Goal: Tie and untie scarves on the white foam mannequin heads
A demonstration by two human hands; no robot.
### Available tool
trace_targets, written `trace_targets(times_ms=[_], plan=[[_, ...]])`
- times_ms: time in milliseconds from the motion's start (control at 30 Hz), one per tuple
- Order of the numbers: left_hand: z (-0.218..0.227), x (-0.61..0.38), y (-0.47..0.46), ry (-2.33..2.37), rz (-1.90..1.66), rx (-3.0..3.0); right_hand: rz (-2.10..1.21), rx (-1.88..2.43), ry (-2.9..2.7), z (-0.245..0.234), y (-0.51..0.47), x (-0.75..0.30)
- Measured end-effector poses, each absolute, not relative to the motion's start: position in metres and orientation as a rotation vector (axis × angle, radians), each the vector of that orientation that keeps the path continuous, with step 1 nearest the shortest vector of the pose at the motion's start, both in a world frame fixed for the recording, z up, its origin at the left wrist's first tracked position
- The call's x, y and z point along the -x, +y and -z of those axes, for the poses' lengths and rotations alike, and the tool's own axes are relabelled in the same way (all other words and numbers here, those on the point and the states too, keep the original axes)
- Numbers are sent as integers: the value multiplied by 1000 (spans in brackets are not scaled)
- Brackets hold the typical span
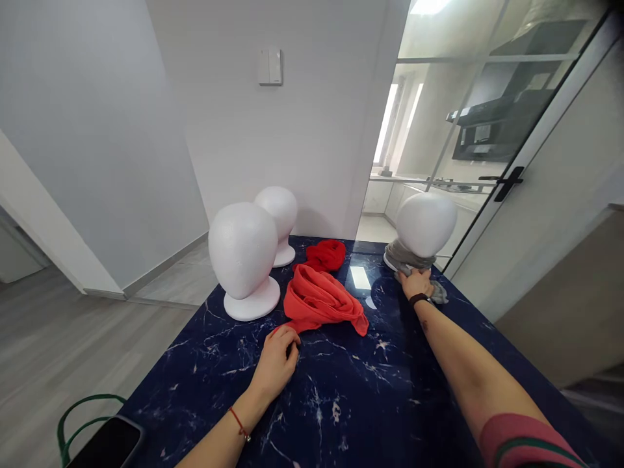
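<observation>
My left hand (277,361) rests on the dark blue marble table (351,403), its fingers closed on the near corner of a crumpled orange-red scarf (319,300). My right hand (415,283) reaches far across and grips a grey cloth (409,259) bunched around the base of a white foam mannequin head (426,223) at the back right. Two more white foam heads stand at the back left, a large one (244,257) in front of a smaller one (279,218). A darker red cloth (325,254) lies behind the scarf.
A black phone (108,444) lies at the table's near left corner beside a green handle (73,416). A white wall with a switch (270,67) is behind the table. A glass door (487,143) with a black handle stands at right.
</observation>
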State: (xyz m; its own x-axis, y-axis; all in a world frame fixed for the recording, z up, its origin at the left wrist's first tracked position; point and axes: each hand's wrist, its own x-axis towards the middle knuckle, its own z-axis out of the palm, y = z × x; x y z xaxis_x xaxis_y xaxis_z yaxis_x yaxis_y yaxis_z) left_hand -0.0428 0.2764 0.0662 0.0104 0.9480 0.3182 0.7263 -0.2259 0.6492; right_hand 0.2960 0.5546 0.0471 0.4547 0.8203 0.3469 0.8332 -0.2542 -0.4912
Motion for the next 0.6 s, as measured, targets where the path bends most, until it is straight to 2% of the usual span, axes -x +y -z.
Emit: trace_targets(times_ms=[200,367,600], plan=[[-64,43,276,1741,-1065,-2063,39,1826,-1306,-51,513,-297],[-65,42,274,1795,-1108,-2094,25,1460,-1412,-53,435,-277],[-70,32,263,1522,-1210,-2096,-249,1207,-1651,-63,311,-205]])
